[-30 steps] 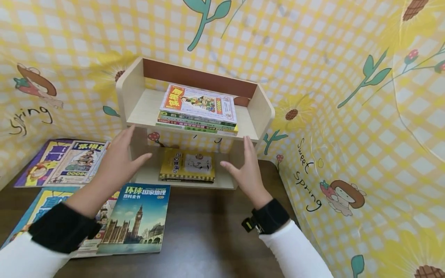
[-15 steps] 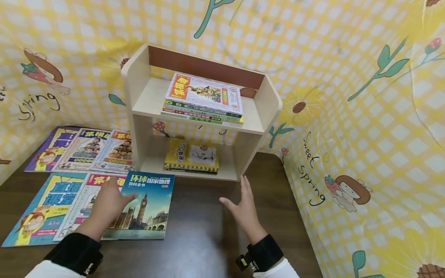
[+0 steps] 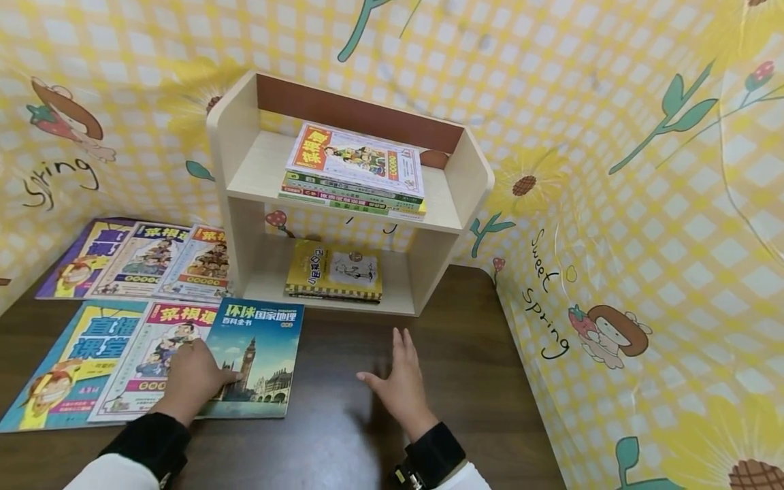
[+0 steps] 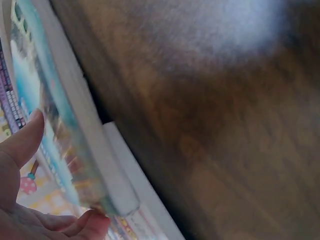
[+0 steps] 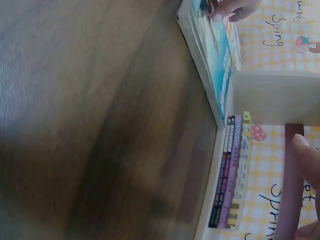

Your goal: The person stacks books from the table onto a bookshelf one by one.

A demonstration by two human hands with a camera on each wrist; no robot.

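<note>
My left hand point(image 3: 194, 373) rests on the left part of a blue geography book point(image 3: 260, 350) that lies on the dark wooden table point(image 3: 465, 354). Its thumb lies on the cover and its fingers curl at the book's left edge. In the left wrist view the thumb point(image 4: 20, 140) and a fingertip touch the blue book point(image 4: 60, 130) from either side. My right hand point(image 3: 397, 378) hovers flat and empty over the table, fingers straight, in front of a small wooden shelf point(image 3: 239, 177).
A stack of books point(image 3: 355, 170) lies on the shelf's top board and a yellow book point(image 3: 333, 271) on the lower one. Several comic books point(image 3: 141, 258) are spread over the table's left side. Yellow checked cloth walls point(image 3: 612, 238) close in behind and to the right.
Both hands have dropped from the shelf's sides to the table. The left hand has come down onto the blue book; the right has drawn back toward me.
</note>
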